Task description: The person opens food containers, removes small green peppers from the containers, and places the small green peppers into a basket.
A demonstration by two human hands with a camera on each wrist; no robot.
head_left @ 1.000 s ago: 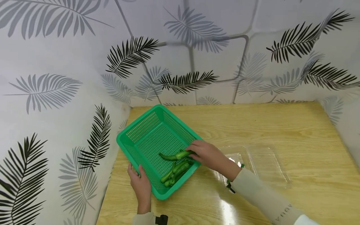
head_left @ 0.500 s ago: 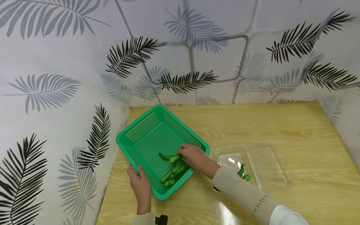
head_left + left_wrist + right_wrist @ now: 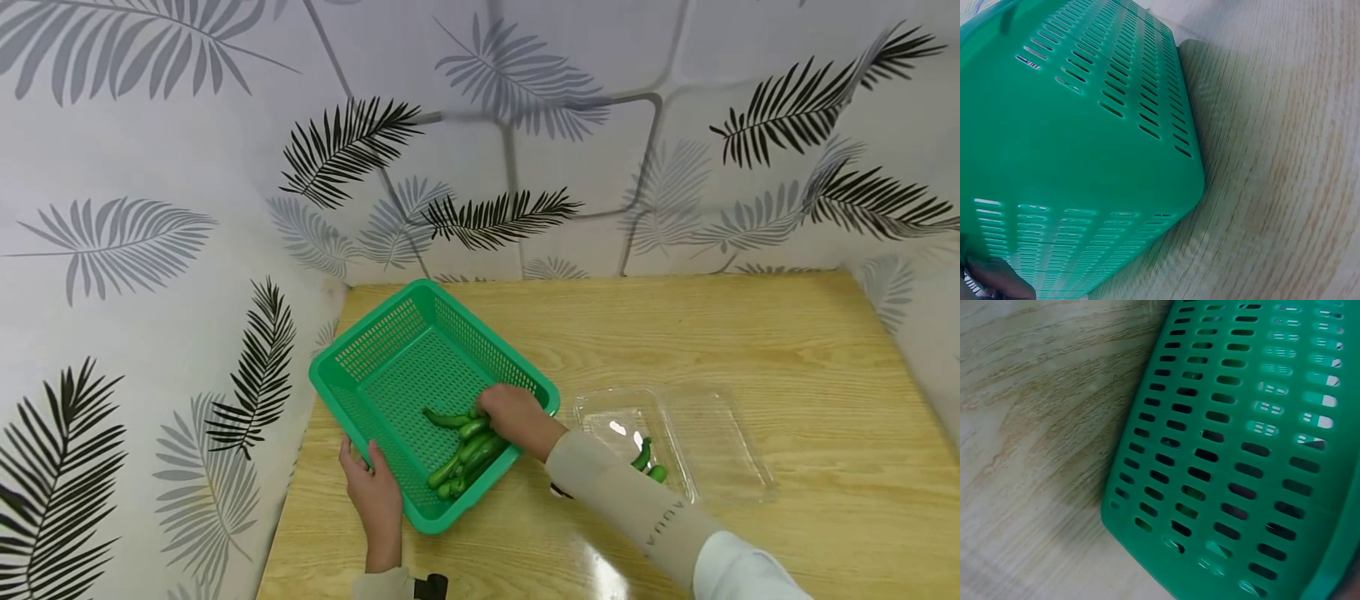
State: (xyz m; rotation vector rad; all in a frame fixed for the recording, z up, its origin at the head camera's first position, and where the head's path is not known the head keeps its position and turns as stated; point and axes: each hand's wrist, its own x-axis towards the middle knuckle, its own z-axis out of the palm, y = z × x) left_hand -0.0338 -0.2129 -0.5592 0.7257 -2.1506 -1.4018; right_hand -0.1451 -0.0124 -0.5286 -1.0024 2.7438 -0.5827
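Note:
A green plastic basket with slotted walls stands at the left of the table, and several long green peppers lie in its near right corner. My left hand holds its near left side at the rim; in the left wrist view, dark fingers show against the slotted wall. Reaching over the near right rim, my right hand has its fingers curled down among the peppers. A green pepper comes out from under these fingers, which are mostly hidden. The right wrist view shows only the basket's outer wall.
Right of the basket lies a clear plastic box with its lid folded out flat. Inside it is a green pepper, with another pepper beside the right sleeve. Leaf-patterned walls border the wooden table.
My right hand has moved left and down into the basket, bringing a pepper onto the others. That forearm has shifted left, uncovering the peppers in the clear box. My left hand stays put.

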